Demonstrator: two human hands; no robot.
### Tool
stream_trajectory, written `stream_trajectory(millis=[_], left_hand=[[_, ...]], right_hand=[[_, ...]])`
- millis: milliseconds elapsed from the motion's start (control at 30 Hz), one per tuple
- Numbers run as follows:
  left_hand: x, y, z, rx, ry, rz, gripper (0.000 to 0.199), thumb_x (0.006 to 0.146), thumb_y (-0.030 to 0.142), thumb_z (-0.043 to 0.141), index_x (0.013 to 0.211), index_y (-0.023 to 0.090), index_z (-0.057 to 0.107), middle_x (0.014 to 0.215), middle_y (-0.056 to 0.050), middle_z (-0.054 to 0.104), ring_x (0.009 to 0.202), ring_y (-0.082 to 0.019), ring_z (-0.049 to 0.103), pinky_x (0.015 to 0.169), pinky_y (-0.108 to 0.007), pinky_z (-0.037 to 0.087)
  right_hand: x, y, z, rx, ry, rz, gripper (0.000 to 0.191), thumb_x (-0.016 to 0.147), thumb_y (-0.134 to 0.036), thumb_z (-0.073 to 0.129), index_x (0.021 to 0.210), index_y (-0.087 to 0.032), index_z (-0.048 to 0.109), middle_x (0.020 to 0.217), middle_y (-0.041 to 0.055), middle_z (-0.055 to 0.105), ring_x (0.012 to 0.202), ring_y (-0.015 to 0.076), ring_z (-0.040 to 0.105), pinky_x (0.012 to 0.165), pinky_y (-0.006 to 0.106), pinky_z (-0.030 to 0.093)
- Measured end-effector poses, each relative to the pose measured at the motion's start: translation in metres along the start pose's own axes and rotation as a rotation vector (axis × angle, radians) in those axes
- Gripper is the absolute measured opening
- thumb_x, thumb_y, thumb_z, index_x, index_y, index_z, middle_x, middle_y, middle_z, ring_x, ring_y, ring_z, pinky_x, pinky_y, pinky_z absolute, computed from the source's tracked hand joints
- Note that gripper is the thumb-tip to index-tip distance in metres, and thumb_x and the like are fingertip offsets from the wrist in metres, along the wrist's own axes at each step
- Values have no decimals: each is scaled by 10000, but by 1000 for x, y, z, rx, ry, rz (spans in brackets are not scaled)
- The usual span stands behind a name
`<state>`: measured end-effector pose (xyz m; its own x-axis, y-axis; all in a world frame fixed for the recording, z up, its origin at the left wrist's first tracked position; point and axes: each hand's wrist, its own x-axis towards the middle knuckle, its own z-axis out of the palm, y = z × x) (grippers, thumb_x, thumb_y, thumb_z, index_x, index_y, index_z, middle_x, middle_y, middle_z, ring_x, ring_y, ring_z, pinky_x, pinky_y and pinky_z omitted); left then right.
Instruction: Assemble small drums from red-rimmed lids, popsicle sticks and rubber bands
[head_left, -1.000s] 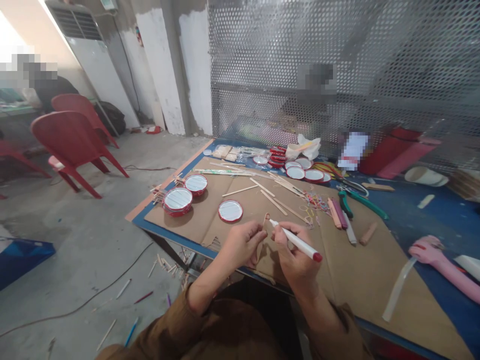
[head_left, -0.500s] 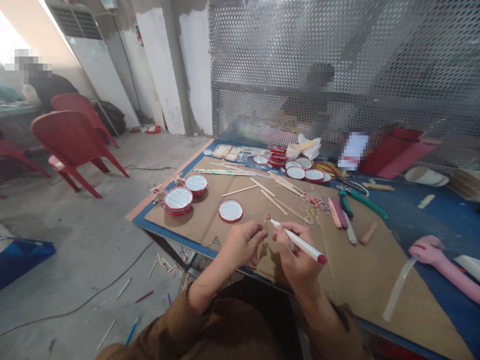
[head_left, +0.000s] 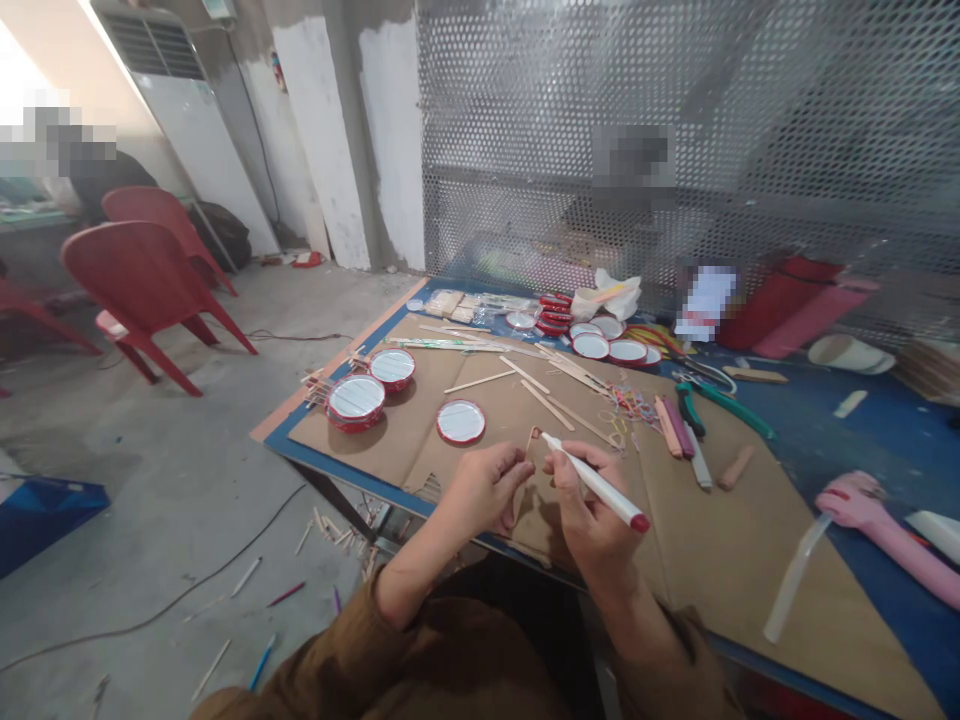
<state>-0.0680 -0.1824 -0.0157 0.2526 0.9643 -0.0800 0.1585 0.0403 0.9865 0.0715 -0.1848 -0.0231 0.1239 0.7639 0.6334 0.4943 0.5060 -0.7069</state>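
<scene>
My left hand (head_left: 484, 487) pinches a thin, light strip (head_left: 531, 441) whose upper end is a small reddish loop; its exact kind is too small to tell. My right hand (head_left: 598, 510) grips a white marker (head_left: 600, 482) with a red end, its tip against or very near that loop. Beyond my left hand lies a round white disc with a red rim (head_left: 461, 422), flat on the brown cardboard (head_left: 405, 440). Farther left stand two red-rimmed, drum-like pieces, one nearer (head_left: 356, 398) and one behind (head_left: 391, 368), with thin sticks poking out.
Loose wooden sticks (head_left: 480, 381) and coloured rubber bands (head_left: 631, 402) lie past my hands. To the right are green-handled pliers (head_left: 690, 408), box cutters (head_left: 676, 428) and a pink glue gun (head_left: 855, 500). A perforated metal screen (head_left: 525, 130) rises behind the table. Red chairs (head_left: 142, 285) stand left.
Both hands stay almost in place. The marker has shifted very slightly left at the loop. A seated person in the far left background has moved a little.
</scene>
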Motion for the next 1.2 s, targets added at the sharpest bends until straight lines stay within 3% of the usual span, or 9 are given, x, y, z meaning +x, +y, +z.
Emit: stream_trajectory(millis=[433,733,1200], left_hand=[[0,-1,-1,46,2,48,285,889,440,431,750,192,451,393,73,460,321,-97,479,328,-155,310],[-1,0,1,11,-7,3,287,880,458,441,757,199,450,383,77,452,305,-102,467,307,-161,314],[0,-1,0,25,6,26,251,882,414,443,759,195,456,380,74,453,303,-100,468,305,-151,307]], right_hand=[[1,3,0,-17,-69,-59,158,887,-278,563,1020,-194,579,877,58,684,800,172,674,723,310,558],[1,2,-1,-16,-71,-93,128,884,-246,569,1004,-208,587,864,42,679,770,154,665,731,298,549],[-1,3,-1,-12,-41,-35,129,877,-264,575,991,-205,589,850,37,675,776,160,665,724,303,543]])
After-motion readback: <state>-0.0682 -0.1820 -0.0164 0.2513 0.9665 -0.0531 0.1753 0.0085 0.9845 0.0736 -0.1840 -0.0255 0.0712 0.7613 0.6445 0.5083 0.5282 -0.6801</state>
